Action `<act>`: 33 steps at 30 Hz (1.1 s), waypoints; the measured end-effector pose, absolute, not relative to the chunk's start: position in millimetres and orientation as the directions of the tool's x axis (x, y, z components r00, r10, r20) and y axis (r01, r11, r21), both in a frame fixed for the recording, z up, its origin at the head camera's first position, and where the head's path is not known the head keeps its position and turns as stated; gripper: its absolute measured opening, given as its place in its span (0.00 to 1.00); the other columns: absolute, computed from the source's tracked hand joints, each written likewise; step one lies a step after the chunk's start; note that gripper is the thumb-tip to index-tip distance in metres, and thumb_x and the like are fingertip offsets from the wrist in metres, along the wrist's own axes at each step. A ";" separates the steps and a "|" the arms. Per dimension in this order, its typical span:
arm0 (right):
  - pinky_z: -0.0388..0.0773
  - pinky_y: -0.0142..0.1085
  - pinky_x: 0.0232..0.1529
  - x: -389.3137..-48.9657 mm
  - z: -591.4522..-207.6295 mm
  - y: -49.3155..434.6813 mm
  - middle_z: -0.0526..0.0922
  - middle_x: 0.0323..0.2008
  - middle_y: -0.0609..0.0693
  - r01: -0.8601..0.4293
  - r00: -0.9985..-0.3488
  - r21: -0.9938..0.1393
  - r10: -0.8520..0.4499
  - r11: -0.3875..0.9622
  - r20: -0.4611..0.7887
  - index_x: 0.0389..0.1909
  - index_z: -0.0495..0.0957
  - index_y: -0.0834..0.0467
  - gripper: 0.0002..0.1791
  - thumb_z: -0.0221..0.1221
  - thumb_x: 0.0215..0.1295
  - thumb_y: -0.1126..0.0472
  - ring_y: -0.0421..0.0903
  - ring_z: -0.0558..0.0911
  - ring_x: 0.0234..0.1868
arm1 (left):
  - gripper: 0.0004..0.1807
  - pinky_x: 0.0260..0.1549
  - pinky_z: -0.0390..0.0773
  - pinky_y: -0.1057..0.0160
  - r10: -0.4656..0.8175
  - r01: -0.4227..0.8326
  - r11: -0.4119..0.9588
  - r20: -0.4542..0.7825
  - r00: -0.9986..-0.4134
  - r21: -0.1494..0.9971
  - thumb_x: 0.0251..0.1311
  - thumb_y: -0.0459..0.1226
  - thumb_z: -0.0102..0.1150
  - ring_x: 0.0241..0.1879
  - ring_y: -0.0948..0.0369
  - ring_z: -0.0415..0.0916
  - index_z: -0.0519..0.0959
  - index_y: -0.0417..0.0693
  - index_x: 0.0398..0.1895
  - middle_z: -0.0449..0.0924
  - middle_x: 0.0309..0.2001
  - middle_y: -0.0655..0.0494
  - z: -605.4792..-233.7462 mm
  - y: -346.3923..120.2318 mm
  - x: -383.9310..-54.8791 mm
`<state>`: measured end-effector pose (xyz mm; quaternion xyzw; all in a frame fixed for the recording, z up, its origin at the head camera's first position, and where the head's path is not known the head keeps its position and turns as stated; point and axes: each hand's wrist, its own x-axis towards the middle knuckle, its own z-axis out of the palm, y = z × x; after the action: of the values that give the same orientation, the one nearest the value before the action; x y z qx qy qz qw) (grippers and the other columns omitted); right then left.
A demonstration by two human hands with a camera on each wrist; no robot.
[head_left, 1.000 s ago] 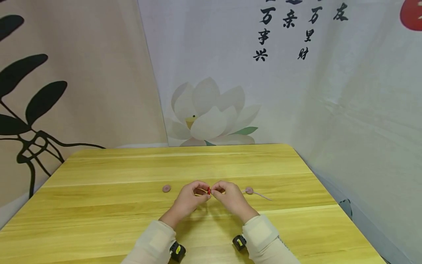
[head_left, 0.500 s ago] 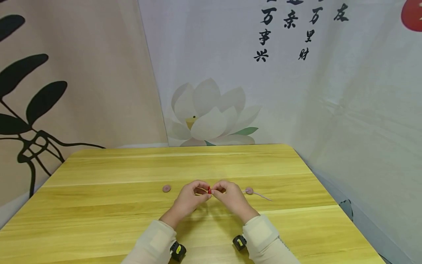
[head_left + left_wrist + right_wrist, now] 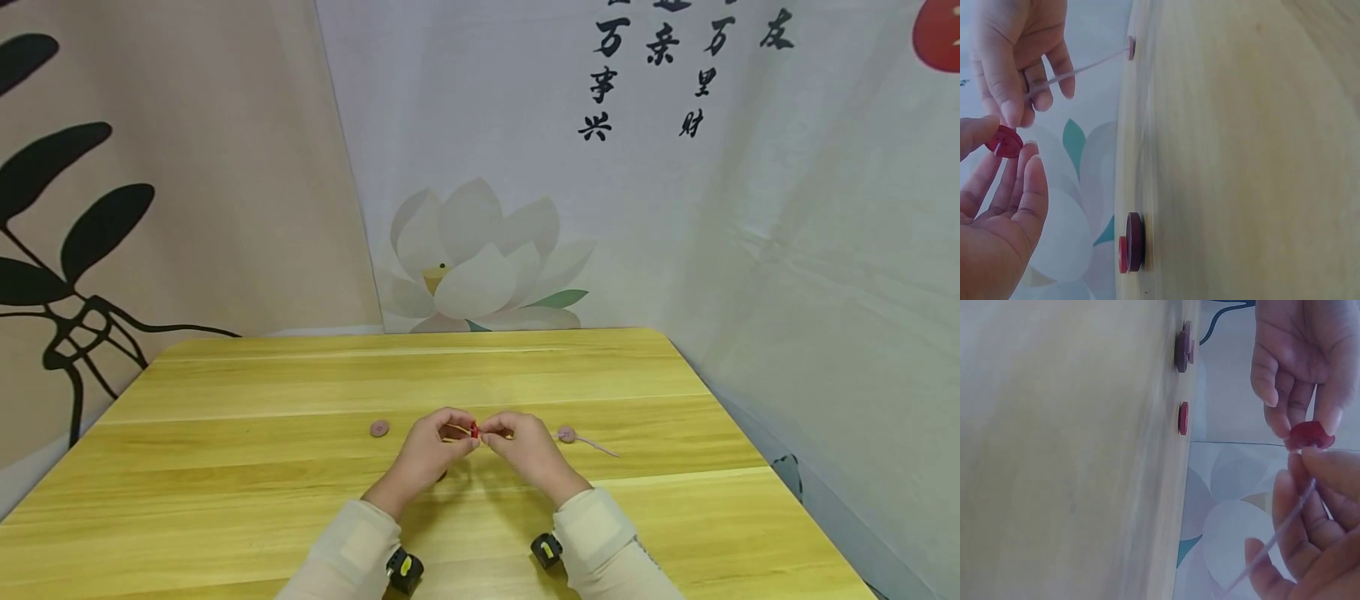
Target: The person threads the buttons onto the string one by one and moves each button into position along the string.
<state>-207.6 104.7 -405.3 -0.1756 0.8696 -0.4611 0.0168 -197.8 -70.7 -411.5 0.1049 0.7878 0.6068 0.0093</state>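
Observation:
A red button [image 3: 1005, 141] is pinched between the thumb and fingers of my left hand [image 3: 429, 446], above the table. A small pale bit of cord shows at a hole on its face in the left wrist view. Close against the button's other side, my right hand [image 3: 527, 448] pinches a thin pale cord [image 3: 1279, 532] between thumb and finger. From the right hand this cord trails down toward a pinkish-brown button [image 3: 567, 434] on the table, whose other side has a cord tail [image 3: 597, 447]. Fingertips hide just how the cord passes through the red button.
Another pinkish-brown button [image 3: 379, 428] lies on the wooden table [image 3: 247, 492] left of the hands. A dark button [image 3: 1182, 351] and a loose red button [image 3: 1184, 419] also lie there; the left forearm mostly covers them in the head view. A printed curtain hangs behind.
The red button and the left fingertips have shifted very slightly left. A dark button edge shows more beneath the left wrist. Both hands keep their pinch.

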 end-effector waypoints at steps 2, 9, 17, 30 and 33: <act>0.79 0.39 0.41 -207.8 -405.6 104.8 0.84 0.39 0.48 -0.287 -0.941 -0.806 -0.312 0.518 0.135 0.40 0.82 0.57 0.05 0.59 0.67 0.63 0.48 0.80 0.45 | 0.14 0.36 0.80 0.58 0.172 0.153 0.242 0.113 -0.979 0.958 0.57 0.29 0.65 0.43 0.53 0.78 0.78 0.36 0.46 0.80 0.43 0.48 -412.0 -70.3 -198.2; 0.77 0.40 0.43 -207.1 -405.7 105.5 0.82 0.35 0.44 -0.283 -0.945 -0.808 -0.295 0.517 0.142 0.37 0.80 0.54 0.03 0.59 0.67 0.61 0.45 0.78 0.43 | 0.14 0.36 0.80 0.58 0.170 0.164 0.241 0.124 -0.978 0.957 0.57 0.30 0.66 0.43 0.54 0.78 0.78 0.37 0.46 0.80 0.43 0.48 -411.7 -70.2 -197.0; 0.78 0.40 0.42 -205.3 -403.3 106.3 0.81 0.35 0.43 -0.287 -0.942 -0.810 -0.302 0.511 0.143 0.38 0.81 0.54 0.03 0.58 0.68 0.62 0.46 0.78 0.43 | 0.13 0.35 0.80 0.59 0.147 0.141 0.235 0.109 -0.983 0.962 0.56 0.29 0.66 0.42 0.54 0.78 0.78 0.37 0.45 0.80 0.42 0.49 -414.9 -68.5 -201.3; 0.79 0.40 0.42 -207.3 -405.0 103.8 0.83 0.36 0.45 -0.299 -0.942 -0.801 -0.293 0.519 0.162 0.38 0.81 0.55 0.04 0.59 0.68 0.62 0.47 0.80 0.45 | 0.11 0.35 0.80 0.62 0.171 0.160 0.238 0.121 -0.978 0.958 0.57 0.31 0.66 0.41 0.57 0.78 0.78 0.40 0.43 0.80 0.41 0.50 -411.6 -70.0 -198.6; 0.79 0.40 0.42 -207.5 -405.3 103.0 0.83 0.36 0.45 -0.304 -0.942 -0.798 -0.289 0.521 0.170 0.38 0.81 0.56 0.03 0.59 0.68 0.62 0.47 0.80 0.44 | 0.11 0.35 0.80 0.61 0.175 0.160 0.244 0.119 -0.977 0.956 0.57 0.31 0.66 0.41 0.56 0.78 0.78 0.40 0.43 0.80 0.41 0.51 -412.8 -70.0 -199.5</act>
<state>-207.5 103.0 -405.3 -0.1699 0.8721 -0.4589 -0.0079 -199.5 -70.0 -412.8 0.1061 0.7887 0.6055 0.0060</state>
